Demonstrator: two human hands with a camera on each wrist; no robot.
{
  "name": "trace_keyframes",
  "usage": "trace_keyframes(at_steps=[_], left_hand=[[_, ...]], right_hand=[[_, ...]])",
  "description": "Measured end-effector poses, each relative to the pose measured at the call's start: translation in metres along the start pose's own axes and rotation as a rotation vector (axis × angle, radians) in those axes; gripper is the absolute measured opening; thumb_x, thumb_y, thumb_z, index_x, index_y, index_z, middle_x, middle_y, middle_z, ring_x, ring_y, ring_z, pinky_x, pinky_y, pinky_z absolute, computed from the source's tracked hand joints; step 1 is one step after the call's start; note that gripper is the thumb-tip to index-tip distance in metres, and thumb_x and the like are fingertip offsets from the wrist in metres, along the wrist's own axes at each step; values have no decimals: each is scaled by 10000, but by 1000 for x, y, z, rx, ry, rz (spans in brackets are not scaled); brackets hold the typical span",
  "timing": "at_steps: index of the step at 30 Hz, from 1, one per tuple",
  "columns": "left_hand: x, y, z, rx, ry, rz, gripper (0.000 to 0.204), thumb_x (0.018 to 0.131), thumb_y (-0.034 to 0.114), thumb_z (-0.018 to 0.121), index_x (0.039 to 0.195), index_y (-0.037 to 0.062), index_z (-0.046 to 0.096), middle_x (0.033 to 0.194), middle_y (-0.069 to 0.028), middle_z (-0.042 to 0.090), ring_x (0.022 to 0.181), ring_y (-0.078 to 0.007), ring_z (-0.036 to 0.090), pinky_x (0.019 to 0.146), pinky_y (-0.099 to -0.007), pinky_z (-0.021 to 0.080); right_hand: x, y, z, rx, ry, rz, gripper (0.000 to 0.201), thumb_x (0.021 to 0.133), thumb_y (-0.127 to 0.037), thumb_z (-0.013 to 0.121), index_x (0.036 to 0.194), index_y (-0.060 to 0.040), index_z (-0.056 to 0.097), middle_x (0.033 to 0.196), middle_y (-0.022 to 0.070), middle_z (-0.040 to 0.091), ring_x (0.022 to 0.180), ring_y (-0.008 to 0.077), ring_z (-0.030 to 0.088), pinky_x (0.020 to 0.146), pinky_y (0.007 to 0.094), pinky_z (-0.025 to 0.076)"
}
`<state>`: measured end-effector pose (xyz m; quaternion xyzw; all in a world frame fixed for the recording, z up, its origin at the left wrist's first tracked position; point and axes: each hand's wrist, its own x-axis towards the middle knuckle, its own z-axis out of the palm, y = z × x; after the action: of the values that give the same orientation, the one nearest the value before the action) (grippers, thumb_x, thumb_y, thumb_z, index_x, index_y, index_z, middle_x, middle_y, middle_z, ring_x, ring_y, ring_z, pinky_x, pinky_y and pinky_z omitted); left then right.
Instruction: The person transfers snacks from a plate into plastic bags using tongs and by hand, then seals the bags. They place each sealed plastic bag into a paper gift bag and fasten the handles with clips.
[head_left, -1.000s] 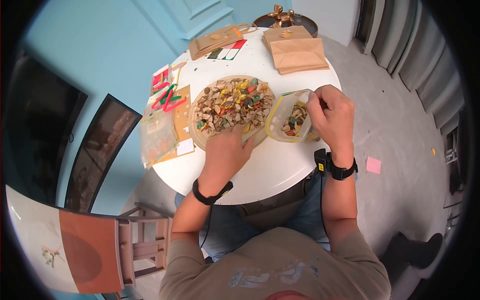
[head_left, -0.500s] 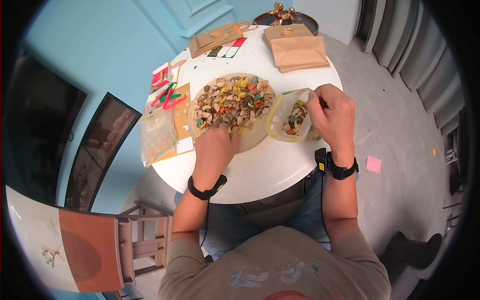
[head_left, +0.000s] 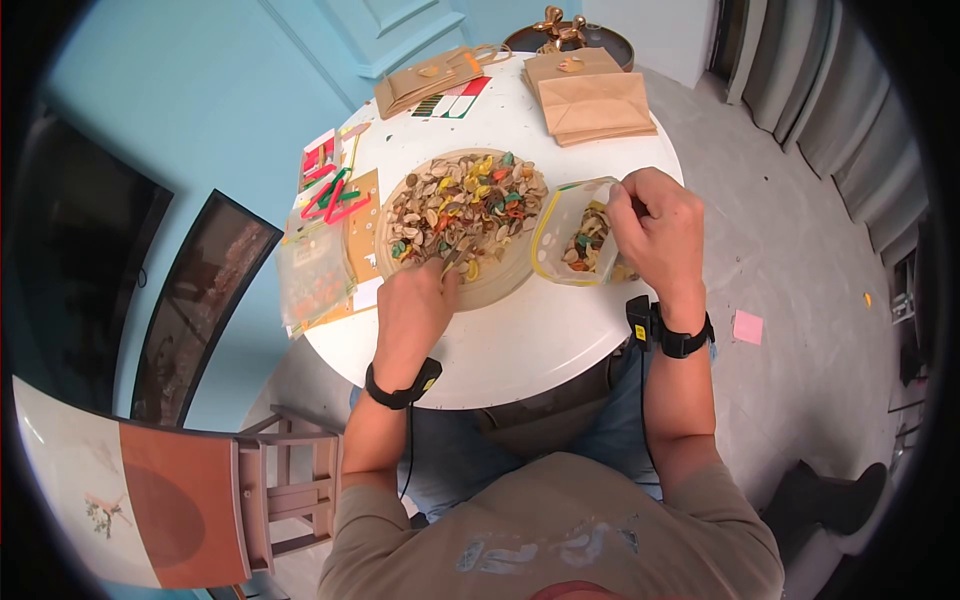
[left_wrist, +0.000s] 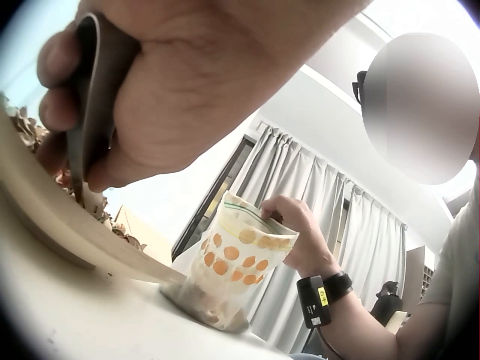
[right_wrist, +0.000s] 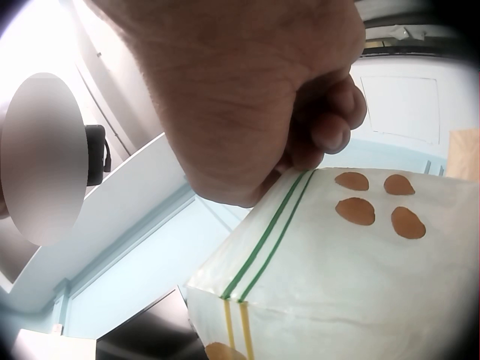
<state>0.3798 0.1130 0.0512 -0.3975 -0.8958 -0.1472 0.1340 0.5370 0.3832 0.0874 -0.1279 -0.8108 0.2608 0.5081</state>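
My left hand (head_left: 415, 305) is at the near left edge of a round tray (head_left: 503, 284). It grips a grey, tongs-like metal tool (left_wrist: 99, 90) bent in a narrow loop, whose end reaches into the potpourri (head_left: 465, 205). The potpourri is a heap of pale, brown, yellow, orange and green dried pieces. On the right, my right hand (head_left: 660, 228) pinches the top edge of a translucent zip bag (left_wrist: 232, 259) with orange spots. The bag stands upright on the table, mouth wide, with some potpourri in its bottom. Its fingers curl over the rim in the right wrist view.
The round white table (head_left: 470, 350) also bears brown paper bags (head_left: 598, 108) at the back right and more paper bags (head_left: 430, 80) at the back left. Red and green strips (head_left: 335, 200) and a flat plastic bag (head_left: 315, 265) lie left of the tray.
My left hand has moved left and back along the tray's near edge, and the tool's end now shows among the pieces. The right hand stays on the bag's rim.
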Motion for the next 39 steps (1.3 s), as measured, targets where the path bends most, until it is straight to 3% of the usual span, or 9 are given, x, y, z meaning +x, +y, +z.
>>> trace_keyframes(at_steps=[7,14,17,22,25,29,31,35,39], left_hand=[[-13,5,-38,-56,88,-37,209,1001,198,796,902,22,740,735,-227,701,708,-446,715,651,-528,562],[-18,51,-86,-237,110,-19,217,986,183,842,1054,-18,796,794,-251,708,733,-467,708,651,-479,543],[-12,71,-87,-282,81,68,229,983,188,849,1065,-19,794,804,-245,714,738,-442,727,646,-470,548],[12,90,-49,-259,38,251,244,963,210,859,1085,22,762,815,-152,769,741,-378,760,650,-466,584],[12,93,-47,-193,-28,244,288,930,231,887,1085,15,775,825,-156,774,747,-364,769,661,-445,596],[-3,71,-58,-259,43,139,325,902,238,906,1083,-4,785,847,-168,781,722,-362,763,663,-426,598],[-9,56,-67,-244,8,-51,337,897,234,908,1095,-15,798,856,-180,784,696,-370,754,662,-422,597],[-20,19,-46,-105,69,-16,302,947,280,862,1026,1,777,792,-172,762,658,-374,750,608,-457,585],[-17,17,-22,-86,30,26,294,967,290,840,976,8,759,781,-188,756,668,-388,751,611,-472,589]], right_hand=[[-1,-2,3,7,-2,-6,124,874,-32,737,784,27,675,710,167,651,584,325,628,591,408,530],[-4,-4,10,12,-36,-28,124,871,-61,738,774,2,694,720,163,668,601,346,645,602,421,546],[-3,-6,10,5,-46,-36,126,870,-60,738,771,1,690,719,161,669,605,347,649,605,420,548],[-3,-9,9,-5,-52,-49,132,868,-57,737,765,2,681,718,161,669,609,349,650,607,422,547],[-1,-7,8,8,-20,-52,135,869,-55,736,764,5,677,716,165,665,608,351,649,605,427,543],[-1,-3,5,-5,-19,-48,137,870,-55,738,765,9,678,715,170,661,611,355,648,609,430,543],[-1,-2,4,-9,-18,-40,140,871,-56,738,763,9,677,715,172,660,612,356,648,610,430,544],[-1,-3,2,1,-15,-38,138,871,-58,740,766,12,683,721,174,663,612,357,646,607,429,542],[-2,-2,3,5,-4,-40,137,876,-59,741,776,19,687,718,170,658,606,348,642,601,419,540]])
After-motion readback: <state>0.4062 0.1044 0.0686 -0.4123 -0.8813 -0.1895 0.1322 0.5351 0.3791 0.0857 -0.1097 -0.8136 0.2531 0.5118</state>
